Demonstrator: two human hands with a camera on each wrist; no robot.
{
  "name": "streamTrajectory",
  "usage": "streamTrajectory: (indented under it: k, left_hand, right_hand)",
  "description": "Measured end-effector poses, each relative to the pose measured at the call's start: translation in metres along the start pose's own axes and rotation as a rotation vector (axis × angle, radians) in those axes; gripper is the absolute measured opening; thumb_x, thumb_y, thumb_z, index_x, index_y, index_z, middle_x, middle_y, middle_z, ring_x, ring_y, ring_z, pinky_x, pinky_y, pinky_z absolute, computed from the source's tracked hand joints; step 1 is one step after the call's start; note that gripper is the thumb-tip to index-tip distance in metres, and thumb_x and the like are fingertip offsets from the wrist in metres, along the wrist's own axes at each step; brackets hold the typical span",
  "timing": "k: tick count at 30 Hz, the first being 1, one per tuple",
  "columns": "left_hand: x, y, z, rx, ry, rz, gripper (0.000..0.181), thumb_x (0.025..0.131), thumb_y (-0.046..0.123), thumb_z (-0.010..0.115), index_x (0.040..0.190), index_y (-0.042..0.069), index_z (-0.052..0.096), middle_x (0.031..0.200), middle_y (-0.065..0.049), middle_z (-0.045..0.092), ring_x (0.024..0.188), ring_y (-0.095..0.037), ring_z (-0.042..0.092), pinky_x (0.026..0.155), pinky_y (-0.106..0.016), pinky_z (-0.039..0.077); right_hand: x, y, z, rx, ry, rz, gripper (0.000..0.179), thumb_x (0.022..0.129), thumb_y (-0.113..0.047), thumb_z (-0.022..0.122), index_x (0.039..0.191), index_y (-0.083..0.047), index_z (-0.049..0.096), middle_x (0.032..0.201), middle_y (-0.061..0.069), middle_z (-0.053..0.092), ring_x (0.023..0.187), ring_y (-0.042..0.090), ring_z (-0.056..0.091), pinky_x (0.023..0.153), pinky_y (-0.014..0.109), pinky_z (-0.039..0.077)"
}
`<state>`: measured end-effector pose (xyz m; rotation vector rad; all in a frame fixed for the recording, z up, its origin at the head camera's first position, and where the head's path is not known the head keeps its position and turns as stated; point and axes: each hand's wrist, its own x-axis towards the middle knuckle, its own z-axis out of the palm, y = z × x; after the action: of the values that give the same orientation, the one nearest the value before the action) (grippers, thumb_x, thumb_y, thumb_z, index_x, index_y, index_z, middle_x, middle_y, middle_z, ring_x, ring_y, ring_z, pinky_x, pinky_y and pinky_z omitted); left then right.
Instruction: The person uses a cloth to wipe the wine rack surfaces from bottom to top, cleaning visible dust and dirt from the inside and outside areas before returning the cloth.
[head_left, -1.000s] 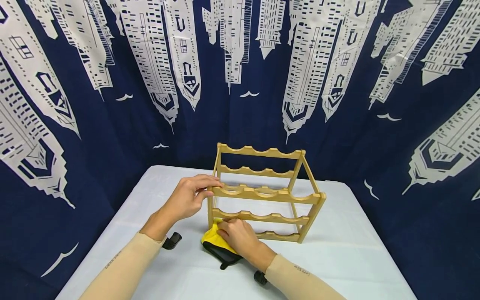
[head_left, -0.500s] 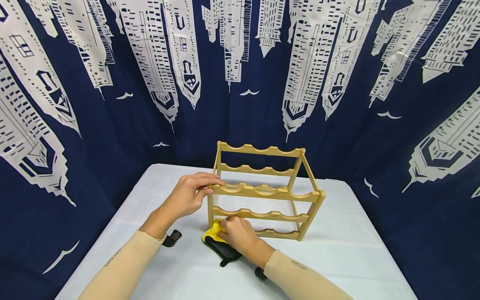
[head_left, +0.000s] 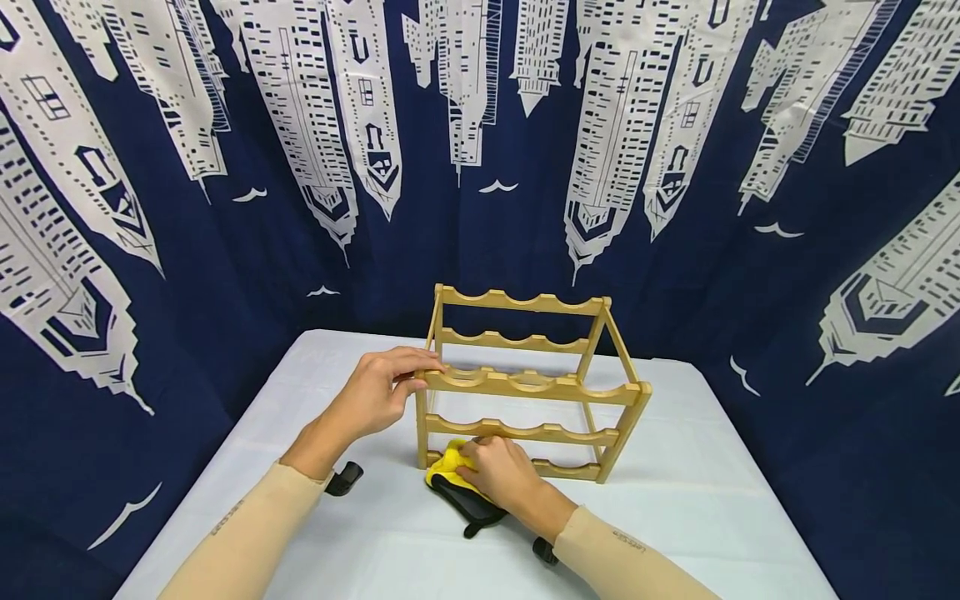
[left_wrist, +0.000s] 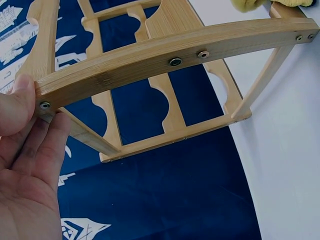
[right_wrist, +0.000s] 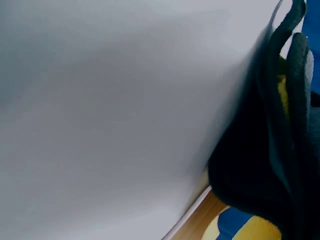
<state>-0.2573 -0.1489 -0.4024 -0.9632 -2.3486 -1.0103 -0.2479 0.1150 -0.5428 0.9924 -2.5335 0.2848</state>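
Compared with a second earlier, our right hand (head_left: 504, 477) had slid the cloth (head_left: 448, 469) to the right along the bottom front rail, from the left corner post toward the middle of the rack (head_left: 525, 385); our left hand (head_left: 375, 393) had not moved.

Our right hand lay on top of the cloth with the fingers bent over it, pressing it against the lowest rail, so we judged it was gripping the cloth. Our left hand pinched the top left front corner of the rack, thumb (left_wrist: 17, 105) on the end of the rail and fingers below it.

We judged the cloth to be soft and light; it folds under the palm, so it is best held bunched, with the yellow side to the wood and the black part (right_wrist: 250, 170) trailing on the table. We judged the rack to be stiff but light and open, so it could slide or tip when we rub it; a corner post or a top rail is the good place to hold it.

It stood upright on the white table (head_left: 675, 517), toward its far side, in front of a blue curtain (head_left: 150, 250) with white towers.
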Motion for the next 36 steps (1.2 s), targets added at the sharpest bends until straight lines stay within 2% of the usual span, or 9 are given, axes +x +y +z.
streamTrajectory:
  k: [3, 6, 14, 20, 25, 32, 36]
  left_hand:
    - [0.000, 0.000, 0.000, -0.002, -0.009, -0.007, 0.032, 0.102, -0.004, 0.083, 0.131, 0.009, 0.088, 0.138, -0.012, 0.086, 0.128, -0.034, 0.083, 0.094, -0.040, 0.075]
    - [0.000, 0.001, 0.000, -0.006, -0.014, -0.014, 0.032, 0.103, -0.004, 0.083, 0.132, 0.009, 0.087, 0.139, -0.012, 0.085, 0.130, -0.035, 0.082, 0.097, -0.042, 0.075]
    - [0.001, 0.002, 0.001, -0.009, -0.019, -0.009, 0.034, 0.104, -0.003, 0.082, 0.133, 0.012, 0.087, 0.141, -0.011, 0.085, 0.128, -0.032, 0.083, 0.096, -0.039, 0.074]
    - [0.000, 0.000, 0.001, -0.008, -0.013, -0.013, 0.032, 0.103, -0.003, 0.082, 0.133, 0.009, 0.087, 0.142, -0.013, 0.084, 0.127, -0.032, 0.083, 0.096, -0.039, 0.074]
    - [-0.002, -0.001, 0.001, -0.006, 0.008, 0.007, 0.032, 0.102, -0.004, 0.084, 0.131, 0.009, 0.087, 0.139, -0.013, 0.085, 0.124, -0.033, 0.084, 0.094, -0.039, 0.075]
    - [-0.002, -0.002, 0.002, -0.013, 0.023, 0.034, 0.031, 0.100, -0.006, 0.085, 0.128, 0.006, 0.087, 0.135, -0.013, 0.086, 0.124, -0.032, 0.084, 0.093, -0.038, 0.075]
    - [0.000, -0.002, 0.004, -0.010, 0.020, 0.039, 0.030, 0.100, -0.005, 0.085, 0.128, 0.006, 0.088, 0.134, -0.012, 0.086, 0.123, -0.031, 0.085, 0.093, -0.033, 0.074]
  right_hand:
    - [-0.004, 0.004, 0.002, 0.012, 0.036, -0.004, 0.024, 0.096, -0.028, 0.099, 0.112, -0.012, 0.089, 0.097, 0.000, 0.089, 0.079, 0.018, 0.084, 0.064, 0.031, 0.068]
    - [-0.008, 0.007, 0.002, 0.019, 0.053, -0.008, 0.027, 0.097, -0.029, 0.099, 0.115, -0.011, 0.089, 0.098, 0.000, 0.090, 0.079, 0.018, 0.084, 0.065, 0.031, 0.069]
    - [-0.020, 0.019, -0.004, 0.046, 0.101, -0.010, 0.032, 0.094, -0.029, 0.101, 0.116, -0.010, 0.088, 0.097, 0.002, 0.091, 0.076, 0.016, 0.084, 0.065, 0.029, 0.069]
    - [-0.031, 0.029, -0.010, 0.060, 0.103, 0.061, 0.030, 0.093, -0.029, 0.101, 0.113, -0.010, 0.089, 0.098, 0.004, 0.091, 0.075, 0.018, 0.085, 0.066, 0.032, 0.070]
    - [-0.047, 0.041, -0.016, -0.002, 0.064, 0.129, 0.029, 0.090, -0.030, 0.103, 0.105, -0.010, 0.089, 0.092, 0.003, 0.089, 0.073, 0.020, 0.083, 0.063, 0.032, 0.068]
    - [-0.065, 0.058, -0.026, -0.038, 0.082, 0.082, 0.031, 0.089, -0.029, 0.104, 0.106, -0.010, 0.088, 0.093, 0.002, 0.089, 0.074, 0.019, 0.083, 0.062, 0.030, 0.067]
    - [-0.074, 0.067, -0.035, -0.024, 0.117, 0.114, 0.032, 0.088, -0.029, 0.105, 0.107, -0.010, 0.088, 0.092, 0.003, 0.089, 0.072, 0.019, 0.082, 0.060, 0.028, 0.064]
